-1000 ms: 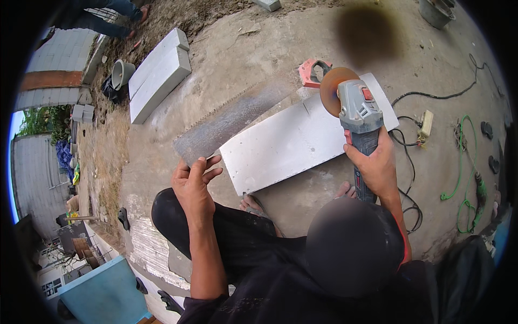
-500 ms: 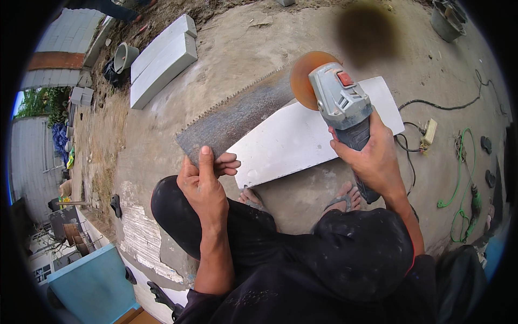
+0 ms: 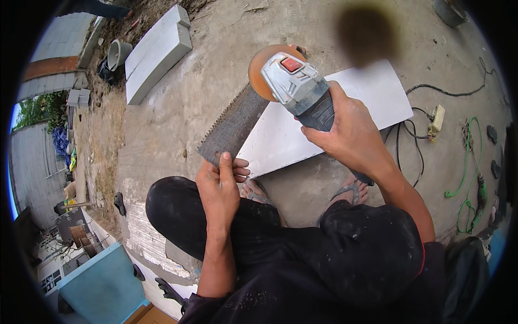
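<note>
Bare concrete yard, strewn with building materials and cables.

We see two pale concrete blocks (image 3: 156,51) stacked at the yard's far edge, a grey bucket (image 3: 117,53) just beside them on the dirt. A black cable (image 3: 448,93) runs to a cream power strip (image 3: 436,120), with green cord (image 3: 468,162) coiled near it. A blue panel (image 3: 102,286) stands at lower left. A dark smudge (image 3: 366,33) blots our lens.

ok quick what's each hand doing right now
left hand: closed on the near end of the saw blade
right hand: closed around the angle grinder, its disc at the blade
</note>
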A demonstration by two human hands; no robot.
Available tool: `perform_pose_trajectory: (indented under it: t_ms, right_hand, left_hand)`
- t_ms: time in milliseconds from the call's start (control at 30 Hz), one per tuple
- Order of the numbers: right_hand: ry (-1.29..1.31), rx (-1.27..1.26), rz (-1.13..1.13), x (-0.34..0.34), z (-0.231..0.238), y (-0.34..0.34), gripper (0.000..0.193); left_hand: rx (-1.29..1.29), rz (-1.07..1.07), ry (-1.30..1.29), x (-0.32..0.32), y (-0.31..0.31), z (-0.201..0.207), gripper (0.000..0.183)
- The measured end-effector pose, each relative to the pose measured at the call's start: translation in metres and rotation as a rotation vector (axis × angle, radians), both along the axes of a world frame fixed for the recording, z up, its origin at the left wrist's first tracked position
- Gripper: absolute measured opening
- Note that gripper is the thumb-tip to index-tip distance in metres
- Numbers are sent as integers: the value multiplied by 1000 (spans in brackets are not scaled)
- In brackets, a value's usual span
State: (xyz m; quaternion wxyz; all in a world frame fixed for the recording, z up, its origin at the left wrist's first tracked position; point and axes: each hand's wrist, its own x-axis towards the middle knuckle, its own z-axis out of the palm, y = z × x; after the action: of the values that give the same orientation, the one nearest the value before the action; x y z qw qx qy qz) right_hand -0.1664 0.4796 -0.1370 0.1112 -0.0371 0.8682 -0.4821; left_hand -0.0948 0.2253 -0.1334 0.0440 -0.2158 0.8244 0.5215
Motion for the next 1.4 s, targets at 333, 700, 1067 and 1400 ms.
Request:
perform_pose_trajectory:
  t_ms: [333, 700, 1067, 1400]
  right_hand:
    - [48, 48, 126, -24, -16, -23, 52]
    - [90, 83, 148, -20, -15, -23, 53]
    - [108, 104, 182, -19, -12, -30, 49]
    - [89, 187, 202, -17, -11, -30, 52]
  left_hand:
    - [-71, 7, 11, -3, -1, 1, 26]
    - [-88, 10, 28, -6, -1, 2, 26]
    - [-100, -20, 12, -7, -1, 5, 23]
    - [-88, -34, 38, -6, -1, 6, 22]
